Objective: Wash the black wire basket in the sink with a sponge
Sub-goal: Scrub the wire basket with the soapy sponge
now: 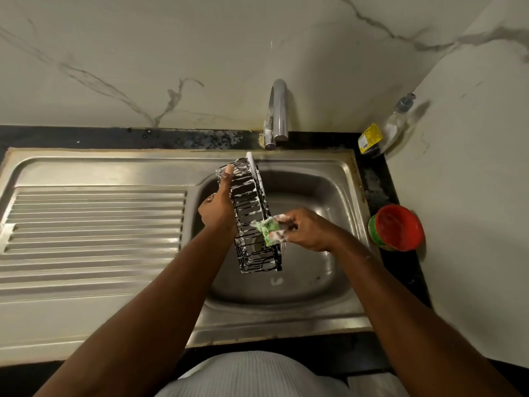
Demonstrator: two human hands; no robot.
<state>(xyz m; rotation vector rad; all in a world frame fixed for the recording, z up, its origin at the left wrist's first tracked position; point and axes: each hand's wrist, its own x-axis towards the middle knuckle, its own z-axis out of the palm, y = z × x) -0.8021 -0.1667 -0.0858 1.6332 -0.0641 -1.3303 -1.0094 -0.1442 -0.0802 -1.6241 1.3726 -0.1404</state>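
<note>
The black wire basket (252,222), streaked with white foam, is held on edge above the sink bowl (323,196), its long side running away from me. My left hand (219,207) grips its left side, with a finger stretched up along the far end. My right hand (303,229) holds a soapy green sponge (269,229) pressed against the basket's right side near its middle.
A chrome tap (277,113) stands behind the bowl; no water stream shows. The ribbed steel drainboard (94,222) lies to the left. On the dark counter strip to the right sit a red-lidded tub (398,227) and a clear soap dispenser bottle (383,133). Marble walls close in behind and right.
</note>
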